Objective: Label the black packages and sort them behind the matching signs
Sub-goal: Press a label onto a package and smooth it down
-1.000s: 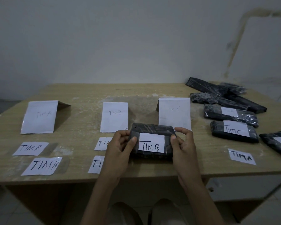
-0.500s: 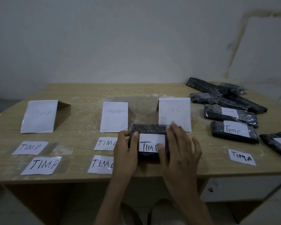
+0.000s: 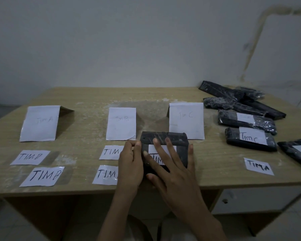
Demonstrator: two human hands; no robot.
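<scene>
Having left the three o'clock edge, our right hand (image 3: 172,171) is pressing spread fingers on the label (image 3: 158,160) of the black package (image 3: 163,138) (sealing it before sorting, we judge), our left hand (image 3: 130,164) pinching its nine o'clock edge, at five o'clock from the TIM B sign (image 3: 121,123).

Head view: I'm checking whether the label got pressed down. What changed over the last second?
The right hand released the black plastic-wrapped package and lies flat over its white paper label, fingers spread. The left hand still grips its left end. Folded signs, loose labels and other packages stayed put.
</scene>
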